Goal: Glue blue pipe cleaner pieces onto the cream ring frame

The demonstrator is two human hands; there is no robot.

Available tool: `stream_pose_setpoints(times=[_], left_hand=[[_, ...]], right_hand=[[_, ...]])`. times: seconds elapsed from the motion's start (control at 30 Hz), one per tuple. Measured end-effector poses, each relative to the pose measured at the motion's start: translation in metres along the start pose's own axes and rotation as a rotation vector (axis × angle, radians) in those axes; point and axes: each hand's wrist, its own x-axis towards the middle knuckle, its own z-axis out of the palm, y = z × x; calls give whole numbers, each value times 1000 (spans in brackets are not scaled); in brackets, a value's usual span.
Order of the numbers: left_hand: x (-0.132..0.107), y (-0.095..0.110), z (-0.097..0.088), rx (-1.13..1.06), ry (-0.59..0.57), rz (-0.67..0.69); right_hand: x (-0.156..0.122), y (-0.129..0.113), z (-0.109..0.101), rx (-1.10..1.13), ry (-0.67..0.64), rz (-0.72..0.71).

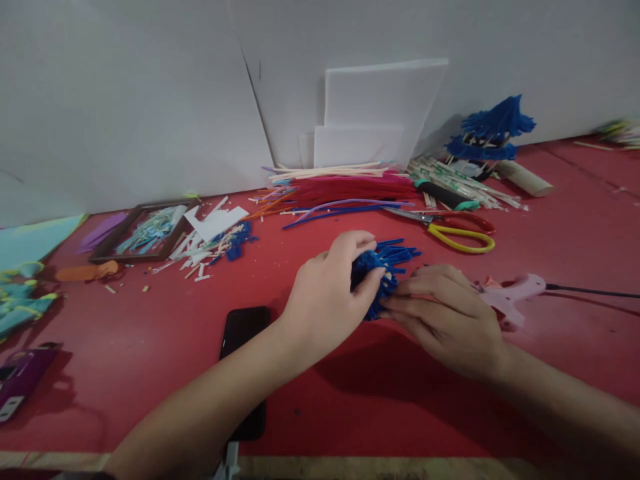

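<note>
A blue fuzzy pipe-cleaner bundle [385, 263] with strands fanning out to the right sits at the middle of the red table [350, 393]. My left hand [330, 293] is curled around its left side, thumb and fingers closed on it. From the right, my right hand [445, 317] pinches the bundle's lower edge with its fingertips pressed together. Both forearms reach in from the bottom edge.
A black phone [243, 330] lies under my left forearm. Yellow-and-red scissors [457, 233], a pink glue gun [510, 293], a pile of pipe cleaners [350, 190], white foam sheets [375, 113], a picture frame [145, 230], cut scraps [210, 247] and a blue tufted model [493, 130] surround the hands.
</note>
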Motion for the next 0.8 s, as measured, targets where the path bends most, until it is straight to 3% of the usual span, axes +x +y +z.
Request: stream_pose_setpoints(times=[0.37, 0.8], left_hand=[[0, 0, 1, -4, 9, 1], [1, 4, -3, -16, -16, 14]], right_hand=[[1, 0, -2, 6, -16, 9], [4, 4, -5, 1, 9, -128]])
